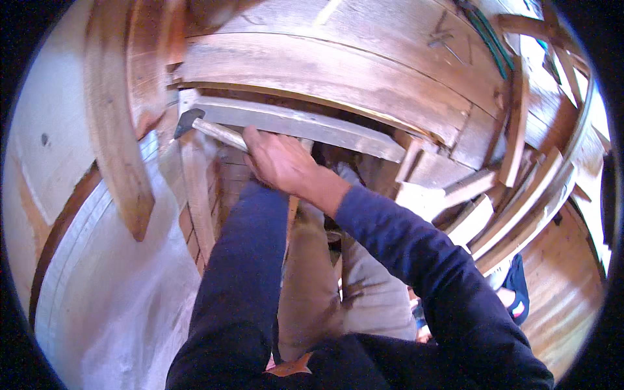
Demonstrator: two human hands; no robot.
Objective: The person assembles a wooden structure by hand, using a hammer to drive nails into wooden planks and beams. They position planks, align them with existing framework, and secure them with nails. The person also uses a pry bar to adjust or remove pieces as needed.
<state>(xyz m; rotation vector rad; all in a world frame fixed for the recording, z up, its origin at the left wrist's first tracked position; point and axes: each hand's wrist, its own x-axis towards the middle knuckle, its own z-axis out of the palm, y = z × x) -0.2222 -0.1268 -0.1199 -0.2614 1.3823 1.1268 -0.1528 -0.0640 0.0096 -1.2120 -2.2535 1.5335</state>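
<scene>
The hammer (208,129) is held at about 11 o'clock from the picture's middle, its dark head (187,121) set against the end of a pale grey wooden plank (299,127) that runs out toward 3 o'clock. The pale handle is wrapped tightly by the right hand (281,159), fingers closed round it near the far end from the head. The left hand cannot be seen; only its dark blue sleeve (237,273) is shown, reaching up under the right, so its state cannot be told. A slip may be risked: if the head is levered or swung at an angle, it could skid off the plank's edge toward the upright post (195,195) below. Loose offcuts (468,218) stacked at 3 o'clock could be dislodged by jarring.
</scene>
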